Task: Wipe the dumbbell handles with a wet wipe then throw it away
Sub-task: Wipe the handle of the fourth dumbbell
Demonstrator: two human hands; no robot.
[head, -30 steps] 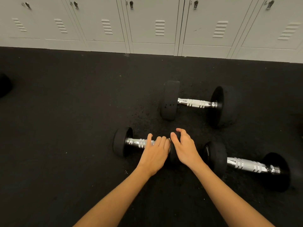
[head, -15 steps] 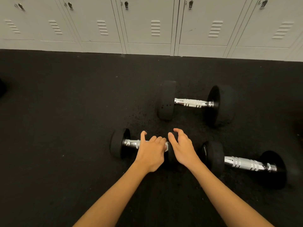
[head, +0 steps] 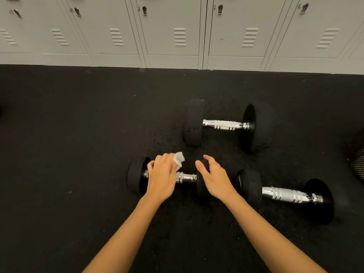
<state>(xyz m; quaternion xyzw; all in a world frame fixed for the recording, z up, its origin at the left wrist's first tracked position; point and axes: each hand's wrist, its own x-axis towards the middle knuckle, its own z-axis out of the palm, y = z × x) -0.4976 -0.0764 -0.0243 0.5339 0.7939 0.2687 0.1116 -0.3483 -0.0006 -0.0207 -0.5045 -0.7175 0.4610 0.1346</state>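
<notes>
A person's left hand point(head: 161, 178) curls its fingers point(head: 150, 166) over the chrome handle point(head: 186, 177) of the nearest small dumbbell point(head: 167, 177) on the black rubber gym floor point(head: 59, 134), holding a white wet wipe point(head: 178, 159) against the bar; a corner of the wipe sticks up past the knuckles. The right hand point(head: 214, 178) rests on that dumbbell's right-hand weight head point(head: 201, 184), fingers loosely spread and bent over the rubber, thumb apart, apparently steadying it.

The step in hand appears to be the first handle's wipe. Done well, the wipe would wrap round the bar and travel its whole length, from one head to the other, with the bar turned so the underside and the grooved rings get cleaned too. The right hand's brace matters: a round head is likely to roll on this floor.

Two more dumbbells wait: one point(head: 283, 196) just beside the right wrist, a larger one point(head: 226, 125) farther off towards the grey lockers point(head: 177, 36). No bin can be made out; a dark meshed object point(head: 358, 164) at the right edge is too cropped to name.
</notes>
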